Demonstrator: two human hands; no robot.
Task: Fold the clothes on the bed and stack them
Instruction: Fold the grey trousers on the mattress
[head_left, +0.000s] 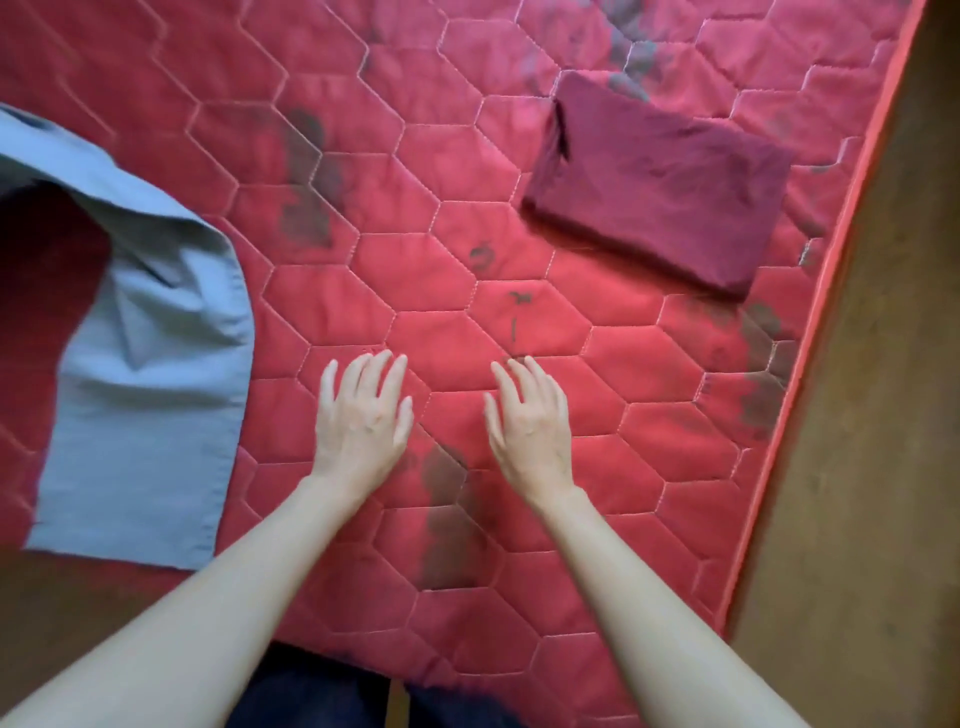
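Over red mattress (395, 171): left hand (361, 421), right hand (530, 423) (fingers straight) released, grip empty; contact with mattress unclear.

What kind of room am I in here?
Probably a bedroom: a red quilted mattress with no sheet, a folded maroon garment and an unfolded blue one on it, brown floor beside.

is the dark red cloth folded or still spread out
Folded: the dark red cloth lies as a compact rectangle with a doubled edge on the mattress.
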